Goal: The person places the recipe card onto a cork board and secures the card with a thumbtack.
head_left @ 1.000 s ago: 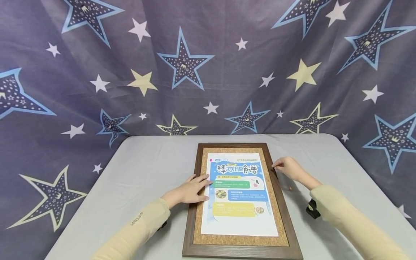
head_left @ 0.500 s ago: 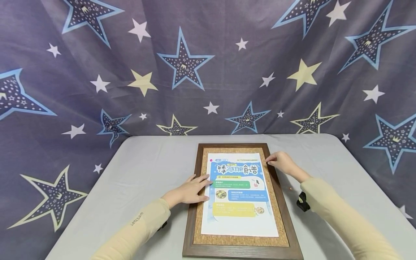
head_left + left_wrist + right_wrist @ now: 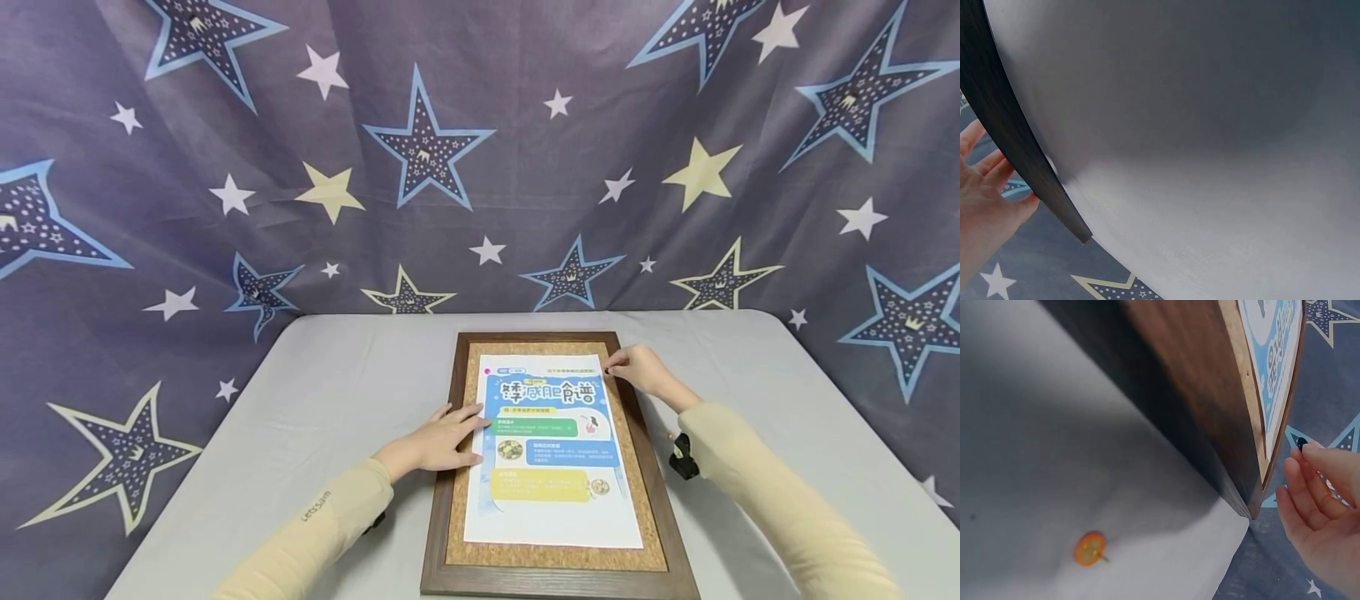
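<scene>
A white printed poster [image 3: 547, 525] lies on a wood-framed cork board [image 3: 480, 555]. A pink thumbtack [image 3: 487, 372] sits at its upper left corner. My left hand [image 3: 441, 440] rests with spread fingers across the left frame edge and the poster's left margin. Close to the poster's upper right corner, my right hand [image 3: 643, 372] pinches a small black thumbtack [image 3: 1302, 444] between thumb and forefinger. Its pin is hidden in the right wrist view. The left wrist view shows the left hand's fingers at the dark frame [image 3: 1029, 156].
An orange thumbtack [image 3: 1090, 549] lies on the grey table cover [image 3: 352, 367] to the right of the board. A star-patterned curtain [image 3: 510, 167] hangs behind the table. A black strap piece [image 3: 683, 458] shows under the right sleeve.
My right hand has moved left, from outside the right frame edge over to the poster's upper right corner, carrying the black thumbtack. The left hand stays in place.
</scene>
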Demonstrator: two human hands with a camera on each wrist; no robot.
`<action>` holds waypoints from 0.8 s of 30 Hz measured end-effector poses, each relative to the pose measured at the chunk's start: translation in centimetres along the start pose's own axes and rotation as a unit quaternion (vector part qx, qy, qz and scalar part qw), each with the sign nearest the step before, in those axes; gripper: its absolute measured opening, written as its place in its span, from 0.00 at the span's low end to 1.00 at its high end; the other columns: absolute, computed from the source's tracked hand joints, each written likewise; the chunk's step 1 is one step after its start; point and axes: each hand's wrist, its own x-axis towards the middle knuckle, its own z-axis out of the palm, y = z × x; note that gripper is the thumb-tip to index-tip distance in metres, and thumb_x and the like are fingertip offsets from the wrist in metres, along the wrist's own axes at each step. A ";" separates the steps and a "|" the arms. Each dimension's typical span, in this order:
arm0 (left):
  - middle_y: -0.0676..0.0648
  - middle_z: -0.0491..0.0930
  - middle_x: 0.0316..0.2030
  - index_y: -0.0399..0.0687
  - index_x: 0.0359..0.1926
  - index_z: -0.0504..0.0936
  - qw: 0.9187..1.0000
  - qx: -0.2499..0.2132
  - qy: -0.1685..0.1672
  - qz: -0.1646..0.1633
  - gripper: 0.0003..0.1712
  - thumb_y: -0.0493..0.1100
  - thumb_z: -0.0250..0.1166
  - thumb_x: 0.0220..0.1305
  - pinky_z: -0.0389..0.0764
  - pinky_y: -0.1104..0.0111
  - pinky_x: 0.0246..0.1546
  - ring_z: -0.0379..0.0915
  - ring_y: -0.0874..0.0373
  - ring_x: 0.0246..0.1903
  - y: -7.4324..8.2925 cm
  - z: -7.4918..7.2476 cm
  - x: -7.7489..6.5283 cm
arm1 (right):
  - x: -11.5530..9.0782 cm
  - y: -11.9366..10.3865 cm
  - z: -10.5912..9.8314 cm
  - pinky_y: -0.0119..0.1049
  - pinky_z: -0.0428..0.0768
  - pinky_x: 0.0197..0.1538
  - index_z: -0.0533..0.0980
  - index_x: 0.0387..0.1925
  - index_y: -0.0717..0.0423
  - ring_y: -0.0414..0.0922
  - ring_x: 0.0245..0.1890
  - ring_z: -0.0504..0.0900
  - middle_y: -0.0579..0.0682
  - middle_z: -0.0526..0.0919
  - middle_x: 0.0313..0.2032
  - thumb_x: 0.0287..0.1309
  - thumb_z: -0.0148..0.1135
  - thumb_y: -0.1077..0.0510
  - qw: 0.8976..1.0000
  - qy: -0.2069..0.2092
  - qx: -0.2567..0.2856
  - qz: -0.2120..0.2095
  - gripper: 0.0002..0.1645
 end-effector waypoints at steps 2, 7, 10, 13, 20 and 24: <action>0.44 0.49 0.66 0.51 0.64 0.61 1.000 -0.001 0.001 0.001 0.34 0.59 0.53 0.59 0.40 0.50 0.63 0.44 0.50 0.65 0.0 0.0 0.0 | 0.2 0.0 0.1 0.44 0.76 0.36 0.80 0.29 0.69 0.53 0.31 0.78 0.59 0.82 0.28 0.50 0.57 0.69 1.000 -0.001 0.002 0.006 0.06; 0.44 0.50 0.66 0.50 0.63 0.61 1.000 -0.003 0.004 0.003 0.34 0.58 0.53 0.59 0.40 0.50 0.63 0.44 0.50 0.65 0.1 0.0 0.0 | 0.6 -0.2 0.4 0.44 0.76 0.36 0.80 0.30 0.69 0.54 0.31 0.78 0.61 0.82 0.30 0.50 0.57 0.69 1.000 -0.005 0.005 0.013 0.07; 0.44 0.50 0.66 0.50 0.63 0.61 1.000 -0.004 0.004 0.003 0.34 0.58 0.53 0.59 0.40 0.50 0.63 0.44 0.50 0.65 0.0 0.0 0.0 | 0.9 -0.2 0.6 0.44 0.77 0.35 0.80 0.30 0.69 0.54 0.32 0.79 0.61 0.82 0.31 0.50 0.57 0.69 1.000 -0.005 0.006 0.012 0.07; 0.44 0.49 0.66 0.50 0.63 0.61 1.000 -0.003 0.004 0.002 0.34 0.58 0.53 0.59 0.40 0.50 0.63 0.45 0.50 0.65 0.1 0.0 0.0 | 1.0 0.0 0.8 0.42 0.77 0.34 0.80 0.29 0.69 0.53 0.31 0.79 0.62 0.82 0.31 0.50 0.57 0.69 1.000 -0.004 0.007 0.011 0.07; 0.44 0.49 0.66 0.50 0.63 0.61 1.000 -0.003 0.003 0.000 0.34 0.58 0.53 0.59 0.40 0.50 0.63 0.44 0.50 0.65 0.2 0.0 0.0 | 1.2 0.6 1.1 0.36 0.76 0.29 0.81 0.29 0.69 0.48 0.25 0.79 0.61 0.82 0.30 0.51 0.57 0.70 0.999 -0.004 0.025 0.032 0.07; 0.44 0.50 0.66 0.50 0.63 0.61 1.000 -0.003 0.006 0.000 0.34 0.58 0.53 0.59 0.41 0.50 0.63 0.44 0.50 0.65 0.2 0.0 0.0 | 1.3 0.8 1.2 0.33 0.74 0.27 0.80 0.29 0.68 0.48 0.25 0.78 0.62 0.82 0.30 0.51 0.56 0.69 0.998 -0.007 0.038 0.050 0.07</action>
